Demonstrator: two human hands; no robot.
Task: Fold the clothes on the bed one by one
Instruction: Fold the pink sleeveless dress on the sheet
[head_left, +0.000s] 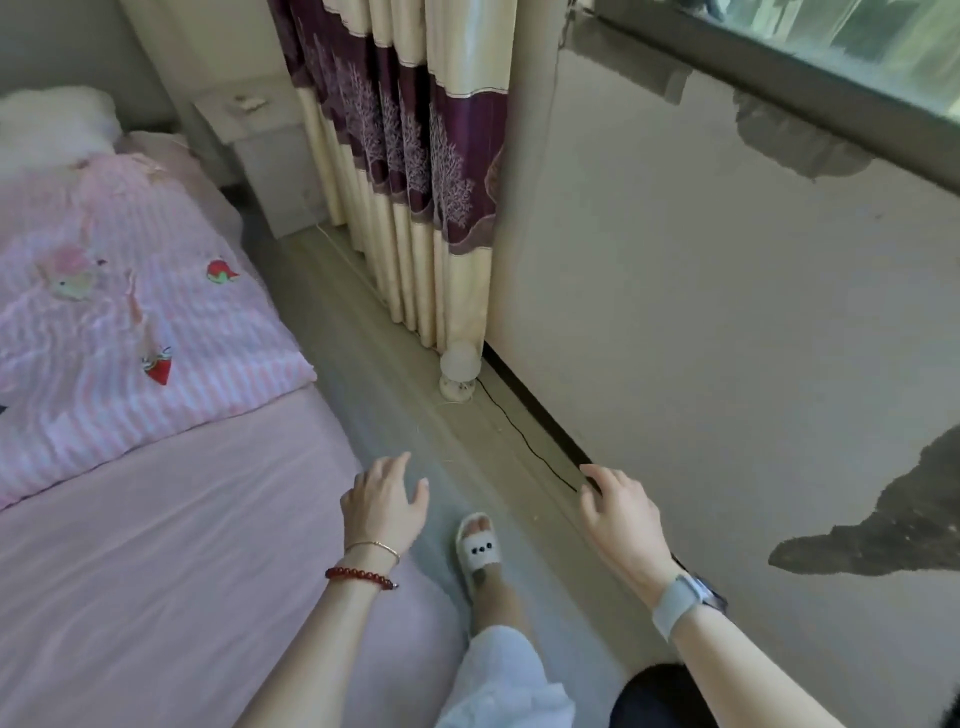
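Both hands are loose and hold nothing: the left hand (383, 501) hangs over the near right edge of the bed (156, 545), the right hand (621, 512) over the floor (395, 364). The only cloth on the bed is a pink striped quilt (130, 322), far left; I cannot tell clothes there.

Small lamp (457, 375) beside purple-and-cream curtain (410, 171)

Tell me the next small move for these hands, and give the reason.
Probably turn left toward the bed and look for a garment. Both the left hand and the right hand hang open over the floor beside the bed, holding nothing, and only a pink striped quilt shows on it; no loose clothes are in view.
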